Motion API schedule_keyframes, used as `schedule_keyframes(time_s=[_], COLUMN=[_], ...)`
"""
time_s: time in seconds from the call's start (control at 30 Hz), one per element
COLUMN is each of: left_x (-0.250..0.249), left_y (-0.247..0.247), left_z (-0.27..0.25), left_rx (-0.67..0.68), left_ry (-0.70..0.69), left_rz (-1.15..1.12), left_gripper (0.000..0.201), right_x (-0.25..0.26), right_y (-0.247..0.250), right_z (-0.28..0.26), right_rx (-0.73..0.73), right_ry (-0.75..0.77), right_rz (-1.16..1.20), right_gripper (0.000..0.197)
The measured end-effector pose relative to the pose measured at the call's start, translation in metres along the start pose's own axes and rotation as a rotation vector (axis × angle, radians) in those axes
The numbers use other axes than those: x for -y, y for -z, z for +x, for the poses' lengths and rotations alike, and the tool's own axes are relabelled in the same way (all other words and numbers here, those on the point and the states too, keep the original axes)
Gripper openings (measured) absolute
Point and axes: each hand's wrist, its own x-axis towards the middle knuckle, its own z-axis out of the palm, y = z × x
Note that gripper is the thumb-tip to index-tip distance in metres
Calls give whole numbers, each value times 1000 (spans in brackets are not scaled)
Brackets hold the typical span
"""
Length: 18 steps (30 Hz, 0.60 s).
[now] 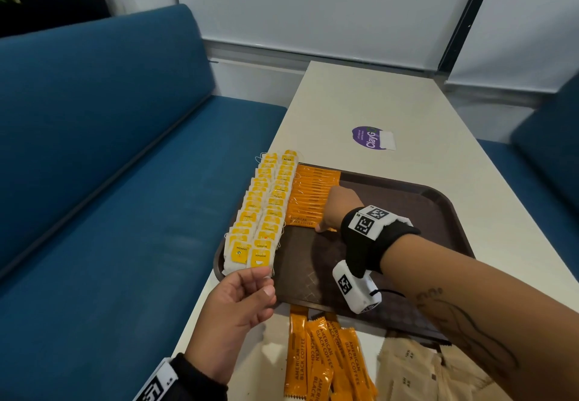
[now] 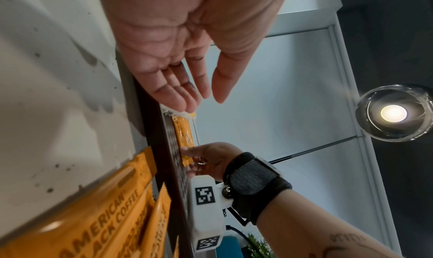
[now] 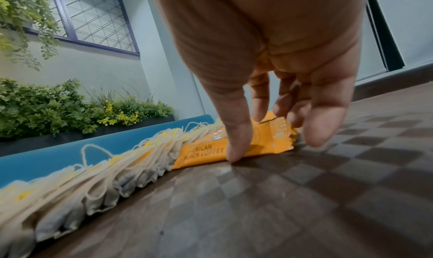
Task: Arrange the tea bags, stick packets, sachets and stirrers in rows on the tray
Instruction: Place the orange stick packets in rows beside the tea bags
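A brown tray [image 1: 391, 212] lies on the table. Two rows of yellow-tagged tea bags [image 1: 263, 212] run along its left side. Beside them is a row of orange stick packets [image 1: 308, 193]. My right hand [image 1: 327, 223] reaches across the tray and pinches the nearest stick packet [image 3: 203, 152] of that row between thumb and fingers, low on the tray floor. My left hand [image 1: 263, 281] is at the tray's front left corner, its fingers relaxed. Its fingertips [image 2: 187, 104] touch the nearest tea bag [image 2: 187, 113].
Loose orange stick packets [image 1: 322, 363] lie on the table in front of the tray, with beige sachets [image 1: 432, 369] to their right. A purple sticker [image 1: 369, 139] is farther along the table. A blue bench [image 1: 109, 181] runs along the left.
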Motion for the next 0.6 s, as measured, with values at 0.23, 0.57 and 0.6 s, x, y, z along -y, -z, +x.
schedule_keyframes(time_s=[0.23, 0.57, 0.6], left_x=[2, -24, -25], left_y=[-3, -11, -11], left_z=[1, -22, -28], left_rx=[1, 15, 21], left_ry=[5, -83, -106], left_rz=[17, 110, 156], left_gripper=[23, 22, 22], right_x=[-5, -38, -45], right_y=[2, 45, 48], right_z=[-2, -72, -90], right_rx=[10, -84, -86], right_ry=[-6, 103, 135], right_rz=[71, 409, 458], right_gripper=[63, 44, 38])
